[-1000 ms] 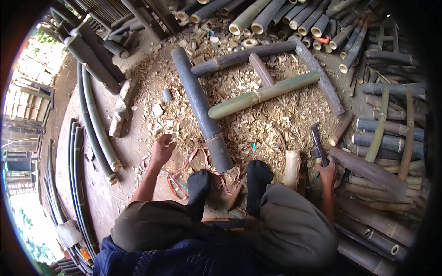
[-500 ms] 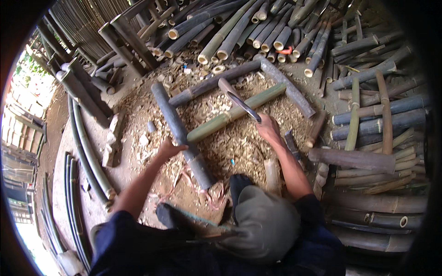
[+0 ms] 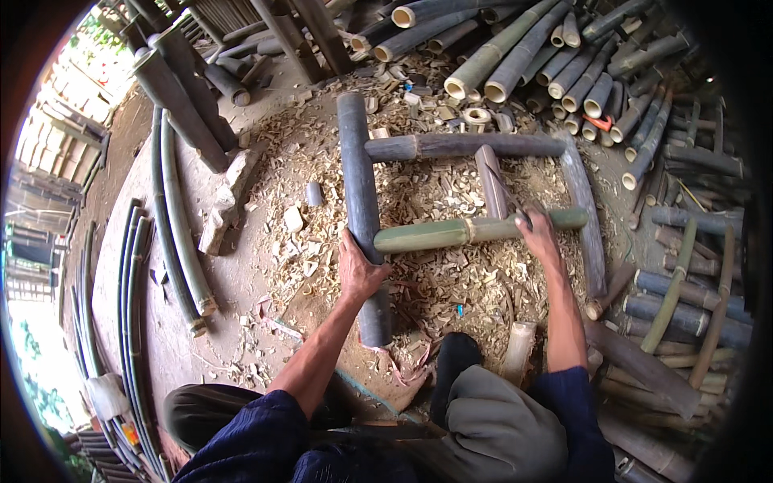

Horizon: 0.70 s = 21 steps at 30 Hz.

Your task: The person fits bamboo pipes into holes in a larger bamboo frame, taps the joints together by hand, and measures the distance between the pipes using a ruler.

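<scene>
A bamboo frame lies on the ground before me. Its thick dark post (image 3: 354, 173) stands at the left, joined to a dark top bar (image 3: 451, 146) and a green crossbar (image 3: 431, 236). A grey-dark piece (image 3: 585, 217) closes the right side. Between the two bars sits a short brown bamboo piece (image 3: 488, 181). My left hand (image 3: 360, 270) is wrapped round the dark post, just below its joint with the green crossbar. At the crossbar's right part, my right hand (image 3: 538, 235) grips a knife (image 3: 514, 201); its narrow dark blade points up and left beside the brown piece.
Wood chips (image 3: 439, 282) cover the ground under the frame. Cut bamboo poles (image 3: 515, 60) are heaped at the far right, with more stacked poles (image 3: 684, 314) at the right. Long thin poles (image 3: 181, 217) lie at the left. My dark-shod foot (image 3: 456, 362) is near the frame.
My view has turned, so the frame appears more upright. The left hand has gone from thumb contact to a grip round the post. The right hand has brought the knife down at the green crossbar.
</scene>
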Each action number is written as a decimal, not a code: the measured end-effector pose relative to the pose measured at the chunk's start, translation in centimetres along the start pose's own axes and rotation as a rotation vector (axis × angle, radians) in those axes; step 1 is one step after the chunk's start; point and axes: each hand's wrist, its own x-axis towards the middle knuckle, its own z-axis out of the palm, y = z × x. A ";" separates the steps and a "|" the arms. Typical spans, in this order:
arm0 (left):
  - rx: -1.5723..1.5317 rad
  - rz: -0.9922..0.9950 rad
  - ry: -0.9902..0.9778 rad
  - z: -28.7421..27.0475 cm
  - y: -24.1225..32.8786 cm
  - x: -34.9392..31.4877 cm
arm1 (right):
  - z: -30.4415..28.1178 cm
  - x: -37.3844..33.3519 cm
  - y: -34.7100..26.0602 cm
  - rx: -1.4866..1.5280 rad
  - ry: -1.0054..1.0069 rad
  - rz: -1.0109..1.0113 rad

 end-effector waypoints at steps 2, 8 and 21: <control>0.050 -0.024 -0.060 -1.3 -1.3 0.8 | 0.9 -1.5 -0.6 0.015 0.034 -0.023; 0.056 -0.088 0.058 -4.4 2.2 11.1 | 0.6 -1.1 -1.6 0.113 0.057 0.076; 0.297 0.081 0.176 1.4 0.8 17.6 | -8.7 -6.7 5.6 -0.010 0.615 0.587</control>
